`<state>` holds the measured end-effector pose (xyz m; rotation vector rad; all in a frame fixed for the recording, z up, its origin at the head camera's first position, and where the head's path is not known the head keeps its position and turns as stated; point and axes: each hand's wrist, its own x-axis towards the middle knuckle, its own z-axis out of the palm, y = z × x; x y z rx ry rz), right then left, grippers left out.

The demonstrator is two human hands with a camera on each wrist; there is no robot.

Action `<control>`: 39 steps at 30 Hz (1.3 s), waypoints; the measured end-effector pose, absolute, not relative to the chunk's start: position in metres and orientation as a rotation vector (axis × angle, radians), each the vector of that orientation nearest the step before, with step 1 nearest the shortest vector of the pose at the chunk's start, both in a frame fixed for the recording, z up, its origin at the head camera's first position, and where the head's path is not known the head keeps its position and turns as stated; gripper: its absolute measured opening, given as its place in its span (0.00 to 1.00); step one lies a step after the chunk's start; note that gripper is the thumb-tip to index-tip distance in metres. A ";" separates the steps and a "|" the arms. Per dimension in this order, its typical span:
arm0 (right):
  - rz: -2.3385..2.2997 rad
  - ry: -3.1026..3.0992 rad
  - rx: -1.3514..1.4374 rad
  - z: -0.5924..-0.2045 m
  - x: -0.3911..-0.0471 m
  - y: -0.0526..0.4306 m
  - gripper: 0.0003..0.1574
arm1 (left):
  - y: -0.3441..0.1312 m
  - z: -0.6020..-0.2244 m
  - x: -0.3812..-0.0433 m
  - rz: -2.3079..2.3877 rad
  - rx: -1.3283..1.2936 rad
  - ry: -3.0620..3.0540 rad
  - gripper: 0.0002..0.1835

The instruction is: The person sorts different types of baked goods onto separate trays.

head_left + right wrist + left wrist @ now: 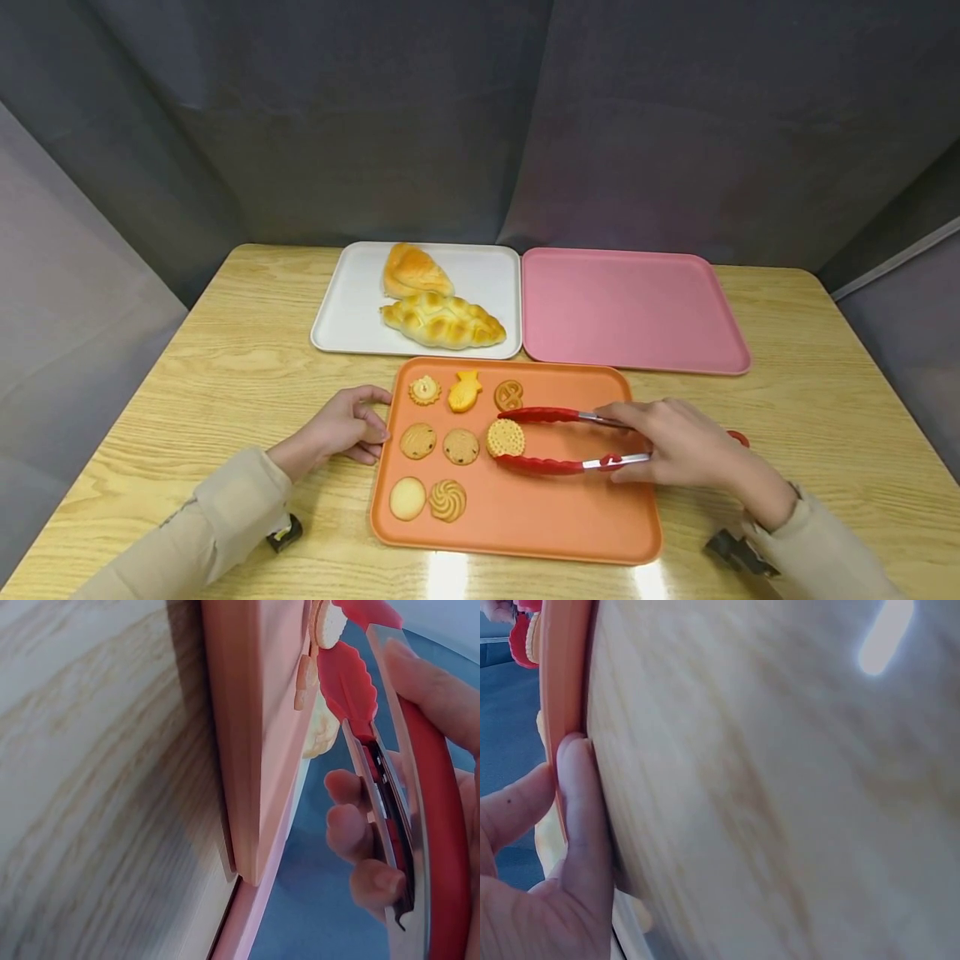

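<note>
My right hand [678, 442] grips a pair of red-tipped metal tongs [435, 802], its thumb on one arm and its fingers curled on the other. The tongs' scalloped tips stand on either side of a round, dimpled biscuit [506, 439] on the orange tray [555, 517]. At that tray's left edge, my left hand [348, 427] pinches the rim [564, 667] between thumb and fingers. Left of the tongs lie two speckled cookies [461, 447], a plain round cookie [407, 498] and a swirled one [447, 501]. Along the top are a pretzel [509, 395], a pineapple-shaped biscuit [465, 392] and a crimped round biscuit [424, 390].
Behind the orange tray, a white tray [337, 312] bears a braided bread [444, 321] and a wedge-shaped bun [416, 271]. A pink tray [630, 308] stands beside it on the right. All rest on a wooden table [247, 333] backed by a grey curtain [375, 125].
</note>
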<state>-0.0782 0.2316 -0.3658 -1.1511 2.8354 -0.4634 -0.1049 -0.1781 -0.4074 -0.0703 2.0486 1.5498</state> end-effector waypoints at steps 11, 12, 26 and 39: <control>-0.490 2.844 -1.093 -0.357 -0.079 0.239 0.38 | -0.178 -0.408 -0.106 1.545 -0.091 2.058 0.27; -0.499 2.850 -1.107 -0.357 -0.079 0.239 0.38 | -0.178 -0.408 -0.106 1.545 -0.092 2.059 0.27; -0.574 2.938 -1.196 -0.353 -0.084 0.253 0.38 | -0.179 -0.407 -0.104 1.550 -0.079 2.054 0.27; -0.605 2.988 -1.190 -0.341 -0.097 0.264 0.36 | -0.178 -0.408 -0.105 1.549 -0.081 2.050 0.27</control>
